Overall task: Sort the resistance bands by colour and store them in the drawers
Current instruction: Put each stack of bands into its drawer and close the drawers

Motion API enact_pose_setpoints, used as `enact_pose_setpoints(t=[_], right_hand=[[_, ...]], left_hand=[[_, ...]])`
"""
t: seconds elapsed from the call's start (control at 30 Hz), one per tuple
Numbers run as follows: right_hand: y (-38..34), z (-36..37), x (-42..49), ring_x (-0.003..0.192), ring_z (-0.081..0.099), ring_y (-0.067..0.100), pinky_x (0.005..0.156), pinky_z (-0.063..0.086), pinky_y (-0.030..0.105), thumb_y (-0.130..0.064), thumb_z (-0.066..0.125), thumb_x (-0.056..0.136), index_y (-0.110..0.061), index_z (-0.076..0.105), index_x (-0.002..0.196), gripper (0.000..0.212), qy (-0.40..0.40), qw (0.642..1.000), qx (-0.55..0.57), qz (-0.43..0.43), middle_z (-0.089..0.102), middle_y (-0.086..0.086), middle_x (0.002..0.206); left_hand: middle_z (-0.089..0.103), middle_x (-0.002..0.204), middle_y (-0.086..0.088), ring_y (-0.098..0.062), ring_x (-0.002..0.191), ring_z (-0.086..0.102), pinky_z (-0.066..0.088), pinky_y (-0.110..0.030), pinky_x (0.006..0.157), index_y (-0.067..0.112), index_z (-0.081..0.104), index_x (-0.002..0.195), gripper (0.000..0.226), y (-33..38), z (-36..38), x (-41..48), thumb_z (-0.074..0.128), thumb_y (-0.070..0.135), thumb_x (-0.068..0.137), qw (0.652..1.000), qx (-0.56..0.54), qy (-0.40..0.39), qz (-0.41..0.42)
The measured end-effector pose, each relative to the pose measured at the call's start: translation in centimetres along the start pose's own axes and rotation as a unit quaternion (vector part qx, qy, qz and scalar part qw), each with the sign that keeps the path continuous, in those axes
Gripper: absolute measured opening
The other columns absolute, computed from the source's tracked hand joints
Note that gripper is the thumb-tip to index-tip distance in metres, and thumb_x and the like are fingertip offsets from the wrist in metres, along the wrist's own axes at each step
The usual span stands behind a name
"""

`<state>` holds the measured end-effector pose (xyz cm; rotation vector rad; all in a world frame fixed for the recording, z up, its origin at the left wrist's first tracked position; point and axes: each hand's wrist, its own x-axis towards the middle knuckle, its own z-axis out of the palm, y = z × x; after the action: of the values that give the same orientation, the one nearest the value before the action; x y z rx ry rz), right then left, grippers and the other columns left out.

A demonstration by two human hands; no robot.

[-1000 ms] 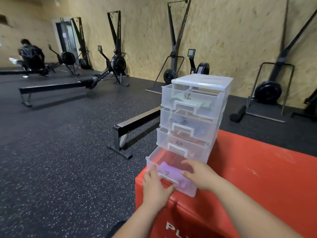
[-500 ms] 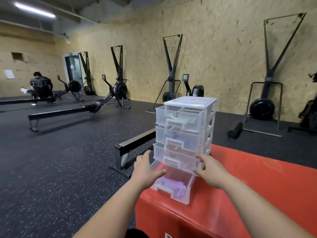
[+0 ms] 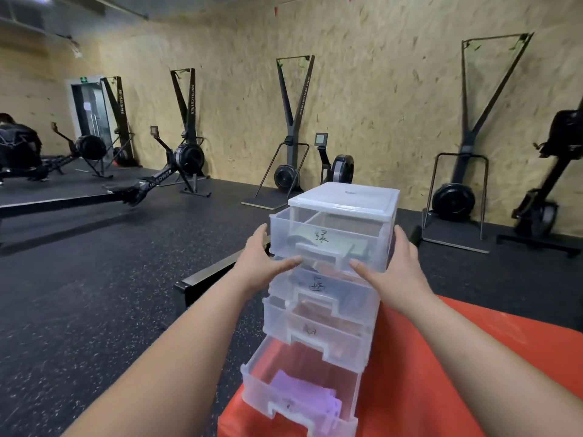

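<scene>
A clear plastic drawer tower [image 3: 344,197] stands on the corner of a red box [image 3: 441,357]. Its top drawer [image 3: 328,241], marked with a handwritten character, holds green bands and is slid out a little. My left hand [image 3: 263,263] lies with straight fingers against that drawer's left side, thumb under its front. My right hand [image 3: 394,269] touches the tower's right side, thumb at the drawer front. The bottom drawer [image 3: 299,392] is pulled far out with purple bands [image 3: 303,395] in it. The two middle drawers sit slightly out.
Black speckled rubber floor lies to the left. A rowing machine rail [image 3: 208,279] runs just left of the red box. More rowers and ski machines [image 3: 293,121] line the chipboard wall. A person [image 3: 15,146] sits on a rower at the far left.
Both hands rose from the bottom drawer, past the third drawer, up to the top drawer. The bottom drawer stays pulled out. The camera view tilted upward.
</scene>
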<state>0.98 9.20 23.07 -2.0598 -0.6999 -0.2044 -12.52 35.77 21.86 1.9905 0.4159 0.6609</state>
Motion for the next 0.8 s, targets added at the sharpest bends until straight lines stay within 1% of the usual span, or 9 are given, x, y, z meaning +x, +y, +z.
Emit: enact_pose_setpoints(t=[0.1,0.17,0.23,0.3,0.4,0.47,0.53,0.6,0.8], right_hand=[[0.9,0.8,2.4,0.151,0.034,0.018,0.124,0.033,0.047,-0.064,0.092,0.063,-0.038,0.008,0.165,0.134,0.002,0.998,0.063,0.02,0.026,-0.005,0.165],[1.6,1.1,3.3,0.143,0.043,0.01,0.12,0.039,0.043,-0.064,0.094,0.058,-0.042,0.019,0.161,0.129,0.005,0.995,0.095,0.013,0.036,-0.009,0.159],[1.8,1.3,3.8,0.135,0.041,0.002,0.114,0.036,0.031,-0.05,0.096,0.066,-0.038,0.023,0.162,0.121,0.017,0.995,0.101,0.011,0.033,-0.015,0.15],[2.1,1.4,4.2,0.127,0.037,0.0,0.107,0.031,0.025,-0.043,0.094,0.071,-0.03,0.023,0.164,0.118,0.037,0.995,0.086,0.023,0.031,-0.015,0.14],[2.4,1.7,5.4,0.117,0.048,0.004,0.1,0.036,0.025,-0.049,0.092,0.072,-0.027,0.042,0.155,0.099,0.07,0.996,0.046,0.026,0.041,-0.011,0.133],[2.4,1.9,6.1,0.106,0.053,0.008,0.091,0.038,0.025,-0.05,0.091,0.073,-0.025,0.053,0.144,0.084,0.091,0.995,0.02,0.034,0.048,-0.008,0.126],[2.7,2.1,6.7,0.101,0.054,0.009,0.088,0.039,0.027,-0.049,0.091,0.073,-0.023,0.057,0.136,0.077,0.121,0.992,0.006,0.043,0.051,-0.008,0.122],[3.0,2.5,7.0,0.103,0.058,0.013,0.086,0.042,0.03,-0.049,0.091,0.072,-0.025,0.058,0.131,0.071,0.145,0.988,-0.002,0.046,0.055,-0.008,0.121],[2.8,2.7,7.5,0.104,0.058,0.015,0.086,0.046,0.033,-0.051,0.09,0.073,-0.024,0.058,0.127,0.068,0.148,0.987,-0.026,0.054,0.058,-0.006,0.122]], left_hand=[[0.069,0.137,0.012,-0.014,0.127,0.067,0.055,-0.051,0.107,0.041,0.052,0.145,0.099,-0.8,-0.5,4.9,0.101,0.055,0.06,0.996,-0.047,-0.072,0.028],[0.073,0.133,0.005,-0.018,0.124,0.07,0.053,-0.052,0.109,0.035,0.055,0.146,0.088,-0.4,-0.7,6.9,0.1,0.042,0.07,0.988,-0.067,-0.132,0.033],[0.072,0.135,-0.001,-0.025,0.127,0.069,0.049,-0.052,0.112,0.033,0.056,0.147,0.078,-0.1,-0.7,8.5,0.095,0.031,0.08,0.978,-0.09,-0.186,0.038],[0.073,0.135,-0.005,-0.028,0.126,0.069,0.049,-0.05,0.111,0.033,0.058,0.145,0.071,-0.3,-0.2,9.6,0.092,0.027,0.083,0.974,-0.091,-0.2,0.045],[0.078,0.123,0.008,-0.013,0.114,0.074,0.057,-0.045,0.104,0.033,0.065,0.135,0.068,-0.6,0.9,10.7,0.097,0.036,0.076,0.988,-0.075,-0.13,0.04],[0.078,0.113,0.018,0.0,0.104,0.074,0.06,-0.034,0.096,0.034,0.068,0.125,0.059,-0.9,1.6,11.2,0.097,0.037,0.074,0.995,-0.047,-0.072,0.05],[0.078,0.11,0.02,0.008,0.097,0.071,0.057,-0.022,0.085,0.034,0.068,0.123,0.056,-1.0,2.2,11.8,0.096,0.038,0.074,0.997,-0.024,-0.042,0.063],[0.075,0.11,0.019,0.008,0.096,0.07,0.051,-0.014,0.077,0.032,0.066,0.124,0.061,-1.1,2.7,12.1,0.096,0.041,0.073,0.998,-0.007,-0.015,0.065],[0.072,0.112,0.019,0.003,0.1,0.066,0.05,-0.019,0.077,0.03,0.064,0.126,0.062,-1.2,2.8,12.5,0.095,0.042,0.074,0.998,0.015,0.004,0.06]])
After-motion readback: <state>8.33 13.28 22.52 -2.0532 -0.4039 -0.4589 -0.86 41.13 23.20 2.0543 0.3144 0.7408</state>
